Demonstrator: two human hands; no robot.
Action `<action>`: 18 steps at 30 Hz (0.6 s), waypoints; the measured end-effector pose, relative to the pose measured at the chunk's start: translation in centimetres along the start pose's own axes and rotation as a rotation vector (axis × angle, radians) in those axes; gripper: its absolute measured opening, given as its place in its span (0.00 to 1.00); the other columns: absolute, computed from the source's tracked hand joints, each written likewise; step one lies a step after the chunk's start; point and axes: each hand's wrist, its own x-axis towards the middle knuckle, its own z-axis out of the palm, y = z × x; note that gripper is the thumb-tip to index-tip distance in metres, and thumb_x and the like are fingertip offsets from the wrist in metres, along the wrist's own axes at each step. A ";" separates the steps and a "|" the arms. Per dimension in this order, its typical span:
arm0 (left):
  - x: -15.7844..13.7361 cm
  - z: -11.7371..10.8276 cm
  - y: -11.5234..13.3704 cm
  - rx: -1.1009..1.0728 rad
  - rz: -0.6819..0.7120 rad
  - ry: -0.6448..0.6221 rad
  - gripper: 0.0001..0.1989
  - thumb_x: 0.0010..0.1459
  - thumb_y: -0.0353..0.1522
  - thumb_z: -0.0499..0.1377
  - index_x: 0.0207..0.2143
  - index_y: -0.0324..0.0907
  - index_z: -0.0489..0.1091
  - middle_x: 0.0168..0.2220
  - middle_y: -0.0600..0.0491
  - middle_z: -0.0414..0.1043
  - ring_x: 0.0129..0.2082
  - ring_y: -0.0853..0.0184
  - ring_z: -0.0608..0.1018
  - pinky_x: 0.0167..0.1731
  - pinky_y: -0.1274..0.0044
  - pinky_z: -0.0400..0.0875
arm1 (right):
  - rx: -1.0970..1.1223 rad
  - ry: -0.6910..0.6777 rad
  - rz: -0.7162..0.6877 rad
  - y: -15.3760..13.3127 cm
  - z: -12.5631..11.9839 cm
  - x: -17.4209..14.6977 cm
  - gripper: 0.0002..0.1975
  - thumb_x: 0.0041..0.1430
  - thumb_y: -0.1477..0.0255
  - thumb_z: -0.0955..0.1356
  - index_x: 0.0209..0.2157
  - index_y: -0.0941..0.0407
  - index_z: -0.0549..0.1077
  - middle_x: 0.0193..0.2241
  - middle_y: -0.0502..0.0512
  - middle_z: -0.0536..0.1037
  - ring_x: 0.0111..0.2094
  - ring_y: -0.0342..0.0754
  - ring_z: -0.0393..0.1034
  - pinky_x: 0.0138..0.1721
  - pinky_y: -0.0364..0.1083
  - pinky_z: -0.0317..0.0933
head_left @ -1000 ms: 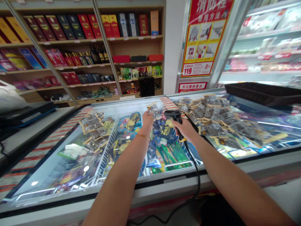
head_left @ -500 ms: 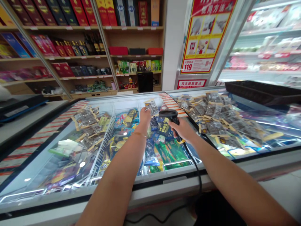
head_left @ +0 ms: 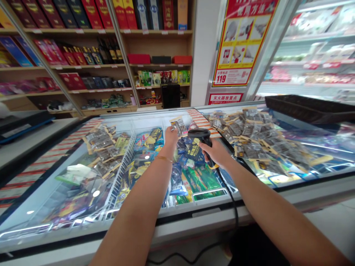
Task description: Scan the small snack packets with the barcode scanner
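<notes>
My left hand [head_left: 172,136] pinches the left edge of a small flat packet [head_left: 179,126] with brown edges and a printed label. Close on its right, my right hand [head_left: 213,150] is wrapped round the handle of a black barcode scanner [head_left: 200,133]. The scanner's head points left toward the packet, with a small gap between them. Its black cable [head_left: 229,194] hangs down over the freezer's front edge. Similar packets lie in a large pile [head_left: 249,135] on the glass to the right, and a smaller pile [head_left: 101,142] lies to the left.
Below my hands, the chest freezer [head_left: 199,213] holds bagged frozen goods [head_left: 199,177] between white wire dividers [head_left: 120,173]. A black tray [head_left: 307,107] rests at the back right. A blue-edged device [head_left: 24,123] stands far left. Stocked shelves [head_left: 94,66] line the back wall.
Almost nothing differs. The packet in my left hand is tilted slightly, and a pink patch on its label shows more clearly. The scanner stays in place.
</notes>
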 end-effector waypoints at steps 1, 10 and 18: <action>-0.1 -0.1 0.1 -0.007 -0.008 -0.006 0.09 0.57 0.28 0.55 0.40 0.41 0.71 0.39 0.48 0.79 0.38 0.65 0.80 0.39 0.74 0.74 | -0.005 -0.001 -0.001 -0.2 0.0 -0.1 0.12 0.58 0.63 0.69 0.30 0.54 0.65 0.19 0.45 0.71 0.13 0.41 0.66 0.15 0.41 0.59; -0.7 -0.1 0.8 -0.056 -0.024 0.003 0.10 0.57 0.27 0.55 0.41 0.41 0.71 0.41 0.48 0.80 0.40 0.66 0.81 0.42 0.76 0.73 | 0.014 -0.002 -0.026 -0.4 -0.4 -0.1 0.12 0.58 0.62 0.69 0.32 0.55 0.67 0.20 0.45 0.71 0.13 0.42 0.67 0.16 0.41 0.61; -1.1 0.0 1.1 -0.010 -0.026 0.023 0.09 0.59 0.27 0.55 0.42 0.41 0.70 0.40 0.47 0.80 0.38 0.64 0.81 0.39 0.75 0.73 | 0.010 -0.003 -0.021 -0.7 -0.4 -0.3 0.12 0.58 0.63 0.70 0.29 0.55 0.65 0.19 0.46 0.71 0.13 0.42 0.66 0.16 0.41 0.60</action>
